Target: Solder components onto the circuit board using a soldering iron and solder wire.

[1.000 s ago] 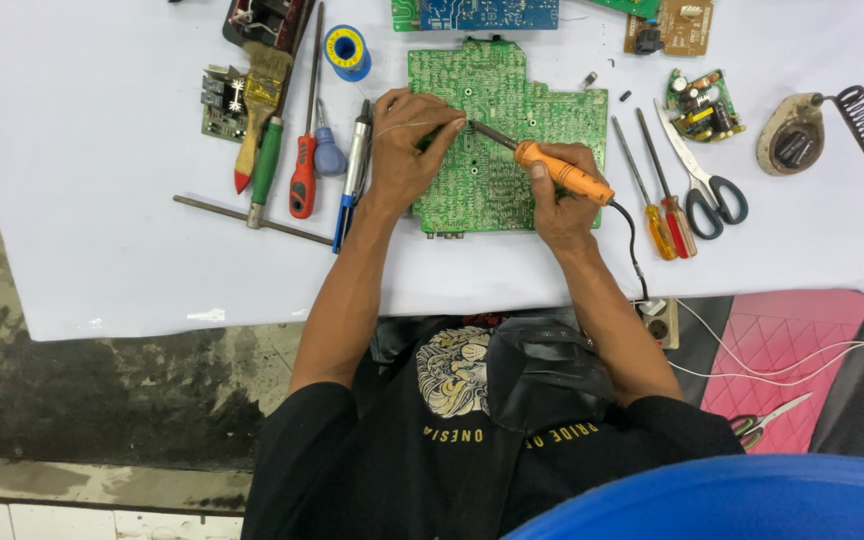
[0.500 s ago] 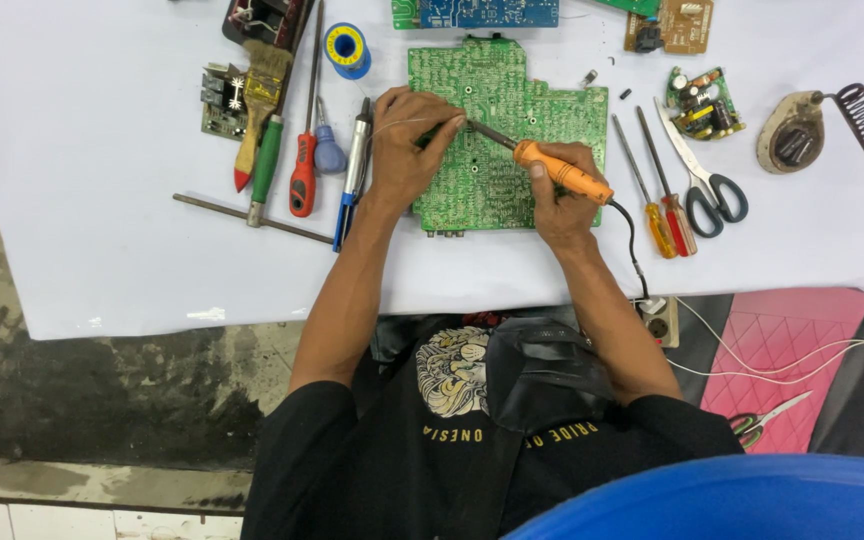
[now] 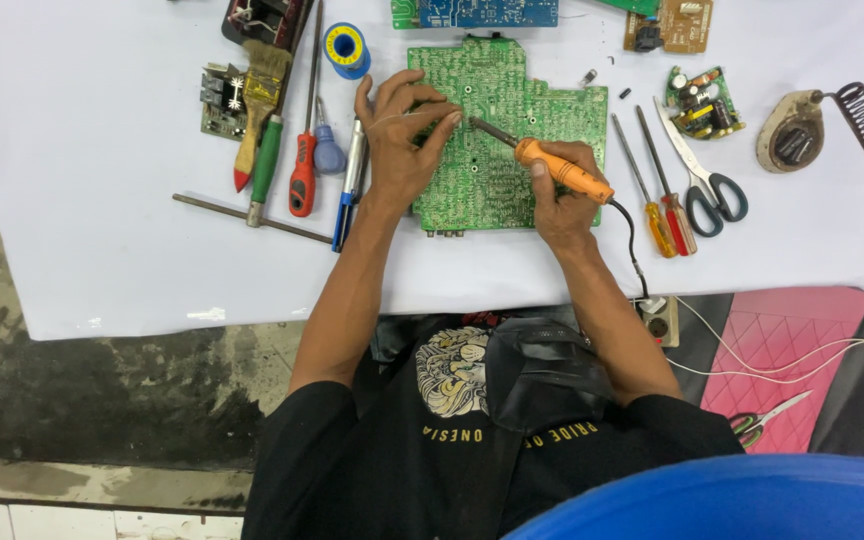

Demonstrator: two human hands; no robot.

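Soldering iron (image 3: 560, 172) tip on green circuit board (image 3: 497, 135), upper centre of frame.

Right hand (image 3: 559, 200) is wrapped around the orange handle, probably the only safe hold since the metal tip is likely hot; left hand (image 3: 399, 135) lies on the board, fingertips pinched near the tip, on what I cannot tell. Board looks light, stiff and fragile, best gripped by its edges. Screwdrivers (image 3: 664, 205) and scissors (image 3: 704, 175) crowd the right, more tools the left; white table (image 3: 102, 250) offers room lower left.
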